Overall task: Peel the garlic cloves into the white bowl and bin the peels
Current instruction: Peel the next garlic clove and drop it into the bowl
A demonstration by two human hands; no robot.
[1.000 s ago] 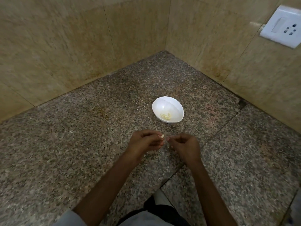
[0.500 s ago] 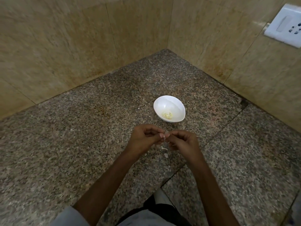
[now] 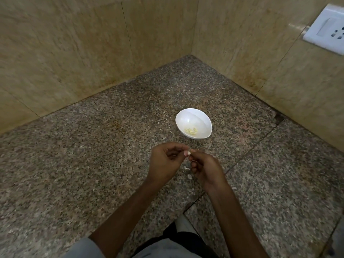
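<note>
While both hands are meeting just in front of the shallow white oval bowl, the left hand is pinching a small pale garlic clove between thumb and forefinger. The right hand is curling its fingers toward the same clove and appears to be pinching it too, though the contact is too small to confirm. A few peeled yellowish cloves are lying in the bowl's bottom. Thin whitish peel scraps are lying on the speckled brown granite counter beneath the hands. A white wall socket is sitting on the beige tiled wall, upper right.
</note>
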